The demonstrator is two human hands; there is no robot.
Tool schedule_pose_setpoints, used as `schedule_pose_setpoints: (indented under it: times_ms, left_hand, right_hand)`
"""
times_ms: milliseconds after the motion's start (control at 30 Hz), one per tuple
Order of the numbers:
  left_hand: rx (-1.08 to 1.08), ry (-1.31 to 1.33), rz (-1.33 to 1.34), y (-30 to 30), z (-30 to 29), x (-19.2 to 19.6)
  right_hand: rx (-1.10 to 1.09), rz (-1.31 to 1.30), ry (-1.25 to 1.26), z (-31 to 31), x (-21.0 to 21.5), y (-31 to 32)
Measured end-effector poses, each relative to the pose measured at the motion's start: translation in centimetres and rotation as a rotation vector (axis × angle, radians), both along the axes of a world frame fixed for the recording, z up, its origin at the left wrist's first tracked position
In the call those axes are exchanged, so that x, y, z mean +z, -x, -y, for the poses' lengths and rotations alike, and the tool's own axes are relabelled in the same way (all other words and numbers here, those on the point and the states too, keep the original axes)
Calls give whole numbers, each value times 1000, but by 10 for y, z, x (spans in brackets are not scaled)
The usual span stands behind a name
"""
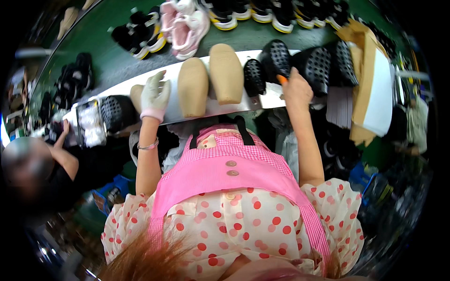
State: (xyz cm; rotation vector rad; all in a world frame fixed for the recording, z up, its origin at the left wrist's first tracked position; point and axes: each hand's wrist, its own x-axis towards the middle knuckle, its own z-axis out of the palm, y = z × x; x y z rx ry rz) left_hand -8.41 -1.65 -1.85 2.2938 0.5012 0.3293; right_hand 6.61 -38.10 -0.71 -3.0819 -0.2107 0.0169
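My left hand [155, 97] wears a whitish glove, its fingers apart above the pale board [169, 108]. It is beside a beige shoe last [136, 97], which it partly covers; I cannot tell whether they touch. Two larger beige lasts [192, 88] [226, 75] stand between my hands. My bare right hand [298, 90] reaches among black studded forms [276, 55] [315, 70], fingers apart. An orange tip [281, 79] shows at its thumb side; whether it is a finger cover or a small thing is unclear. Left of that hand stands a narrower black form [254, 77].
Pink shoes [187, 30] and black sneakers [225, 13] line the green surface [105, 35] beyond the board. Cardboard and paper [370, 89] stand at the right. At the left, another person's arm [65, 157] is near a clear-wrapped bundle [90, 122] and a black studded form [117, 113].
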Motion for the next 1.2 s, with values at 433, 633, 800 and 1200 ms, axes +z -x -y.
schedule_pose_setpoints:
  times_ms: [433,633,800,1200]
  left_hand:
    - [-174,1404,224,-41,12,55]
    - [178,1423,336,-42,-66,31]
    - [59,1090,70,-62,-147,4]
    - [95,-195,-393,-150,-199,-116]
  right_hand:
    - [841,-155,-750,-168,99,30]
    - [825,-360,-523,-282,81,14]
    - [815,-146,-606,-335,34,-15]
    - [657,-728,-196,-438,33,-120]
